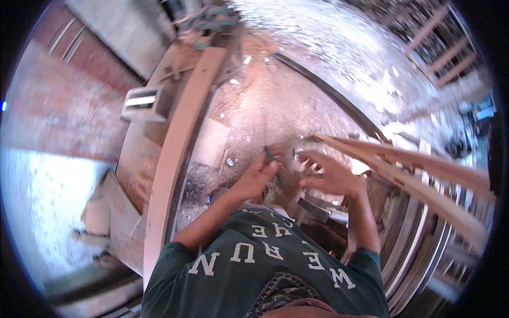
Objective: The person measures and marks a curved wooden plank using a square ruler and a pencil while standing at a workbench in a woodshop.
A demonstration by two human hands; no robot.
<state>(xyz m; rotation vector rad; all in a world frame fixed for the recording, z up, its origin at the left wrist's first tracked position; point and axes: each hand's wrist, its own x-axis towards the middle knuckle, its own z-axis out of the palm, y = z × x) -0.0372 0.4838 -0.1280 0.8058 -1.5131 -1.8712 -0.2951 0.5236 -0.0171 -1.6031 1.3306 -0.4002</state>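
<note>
Left hand (pixel 263 167) grips a slim dark tool (pixel 269 153) before the body.
Right hand (pixel 328 174) stands open near it, fingers loosely curled. Handling the tool seems to call for clearance: a long plank (pixel 183 135) borders the left, and wooden strips (pixel 403 183) crowd the right.

Slim dark tool (pixel 269 154): gripped in your left hand (pixel 259 174) at thumb and fingers, its short handle pointing away from you, tilted slightly left. A thin, straight shaft seems to extend beyond (blurred; tip and exact type unreadable).
</note>
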